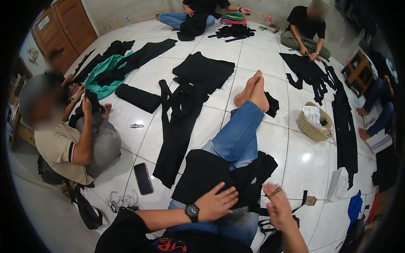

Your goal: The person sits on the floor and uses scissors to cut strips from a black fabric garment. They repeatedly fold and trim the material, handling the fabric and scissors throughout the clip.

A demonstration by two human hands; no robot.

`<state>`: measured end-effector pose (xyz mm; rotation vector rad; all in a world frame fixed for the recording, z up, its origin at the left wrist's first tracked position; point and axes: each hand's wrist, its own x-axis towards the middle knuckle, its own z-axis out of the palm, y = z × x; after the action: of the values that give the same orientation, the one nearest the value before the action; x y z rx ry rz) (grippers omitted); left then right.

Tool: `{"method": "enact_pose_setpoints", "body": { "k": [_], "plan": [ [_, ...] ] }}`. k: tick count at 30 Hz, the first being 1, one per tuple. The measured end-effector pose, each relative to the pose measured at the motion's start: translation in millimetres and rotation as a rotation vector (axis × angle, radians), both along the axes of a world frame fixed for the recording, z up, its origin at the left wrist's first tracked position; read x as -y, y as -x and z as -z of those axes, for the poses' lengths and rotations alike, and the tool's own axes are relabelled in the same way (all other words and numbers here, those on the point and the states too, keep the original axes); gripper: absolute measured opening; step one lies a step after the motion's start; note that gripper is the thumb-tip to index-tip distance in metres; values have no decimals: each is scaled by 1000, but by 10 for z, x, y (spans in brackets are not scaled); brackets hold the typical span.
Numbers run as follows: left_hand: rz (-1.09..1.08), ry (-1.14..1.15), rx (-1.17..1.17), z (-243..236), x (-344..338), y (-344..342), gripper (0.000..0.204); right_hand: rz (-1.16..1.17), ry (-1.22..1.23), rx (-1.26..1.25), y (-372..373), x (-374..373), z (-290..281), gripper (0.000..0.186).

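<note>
My left hand point(217, 201), with a black watch point(192, 211) on its wrist, rests with fingers stretched out on a black cloth piece point(202, 175) across my lap. To its right, my right hand point(279, 208) is raised off the cloth with its fingers bent together. A thin dark thing shows at those fingers, too small to name. More black cloth point(263, 166) is bunched over my jeans point(238, 135), beside the right hand. My bare feet point(253, 92) are crossed farther out.
Black garment pieces point(181, 122) and a folded black bundle point(137, 98) cover the tiles ahead. A phone point(143, 178) and thread snips point(136, 126) lie left. At right are a basket point(314, 122) and a long black strip point(344, 130). Several people sit around, one close left point(71, 135).
</note>
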<state>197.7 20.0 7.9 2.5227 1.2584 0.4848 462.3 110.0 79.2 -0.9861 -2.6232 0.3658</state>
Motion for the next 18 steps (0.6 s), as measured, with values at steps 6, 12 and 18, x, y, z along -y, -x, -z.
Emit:
{"method": "enact_pose_setpoints", "body": {
  "k": [6,12,18],
  "plan": [
    [-37,-41,-157,99,0,342,49,-47,219,489,-519,201,205,12],
    [-28,-52,-219,113,-6,315,46,227,134,342,-1526,140,137,5],
    [-110,-57,-117,-24,31,292,50,562,1247,209,-1307,273,322,36]
  ]
}}
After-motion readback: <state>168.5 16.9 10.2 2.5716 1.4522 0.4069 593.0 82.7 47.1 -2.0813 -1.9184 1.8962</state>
